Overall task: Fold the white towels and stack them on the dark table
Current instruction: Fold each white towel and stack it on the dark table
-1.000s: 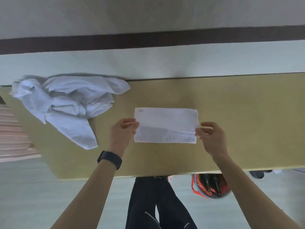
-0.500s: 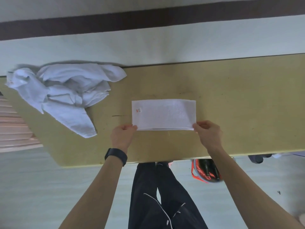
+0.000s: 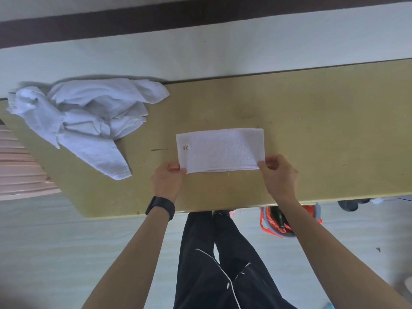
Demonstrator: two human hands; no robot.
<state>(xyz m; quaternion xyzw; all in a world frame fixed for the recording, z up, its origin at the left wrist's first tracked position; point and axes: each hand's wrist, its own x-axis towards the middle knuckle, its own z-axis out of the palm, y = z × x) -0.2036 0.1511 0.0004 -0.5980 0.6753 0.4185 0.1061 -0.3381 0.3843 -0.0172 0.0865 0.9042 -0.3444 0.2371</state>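
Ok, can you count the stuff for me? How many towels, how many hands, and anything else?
Folded white towel: 1
Heap of crumpled white towels: 1 heap; the towels inside it cannot be counted
Hands: 2, the left hand and the right hand
Black wristband: 1
Table: 1
Total: 6

A folded towel (image 3: 219, 150) lies on the table (image 3: 323, 130), right of the towel pile (image 3: 84, 117).
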